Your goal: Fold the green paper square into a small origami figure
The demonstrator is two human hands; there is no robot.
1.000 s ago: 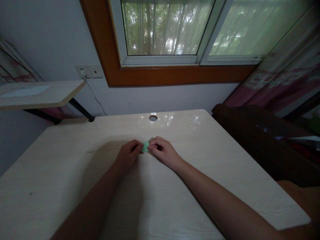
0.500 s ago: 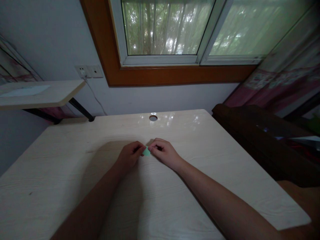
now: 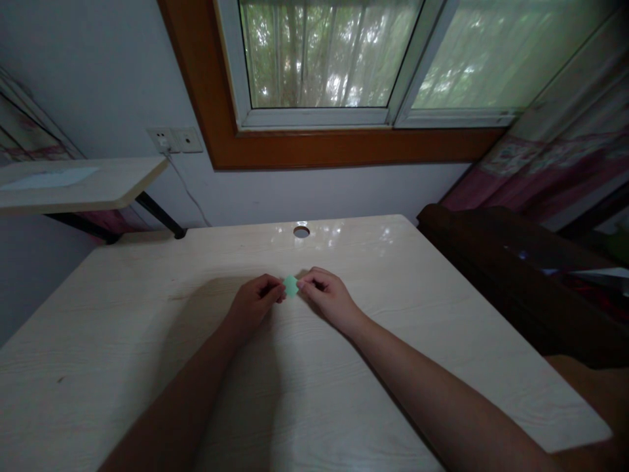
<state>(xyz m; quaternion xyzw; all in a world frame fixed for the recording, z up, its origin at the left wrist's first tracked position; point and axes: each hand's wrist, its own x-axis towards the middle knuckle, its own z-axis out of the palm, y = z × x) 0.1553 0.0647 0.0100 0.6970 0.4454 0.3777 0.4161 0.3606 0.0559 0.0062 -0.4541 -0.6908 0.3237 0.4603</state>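
A small piece of light green paper [image 3: 291, 286] is stretched between my two hands over the pale wooden desk [image 3: 314, 380]. My left hand [image 3: 255, 300] pinches its left edge between thumb and fingers. On the opposite side, my right hand [image 3: 328, 294] pinches the right edge the same way. The fingertips hide both side edges, while the middle of the paper shows flat and faces up. I cannot tell whether the paper touches the desk.
Toward the back of the desk is a round cable hole [image 3: 301, 232]. A raised shelf [image 3: 83, 187] on black legs stands at the left, with a pale sheet on it. Behind are a wall socket [image 3: 174, 140] with a cable and a window. Dark furniture [image 3: 491, 275] flanks the right edge.
My hands have moved slightly apart and a little away from me. More of the green paper shows between the fingertips now. Both hands still pinch it.
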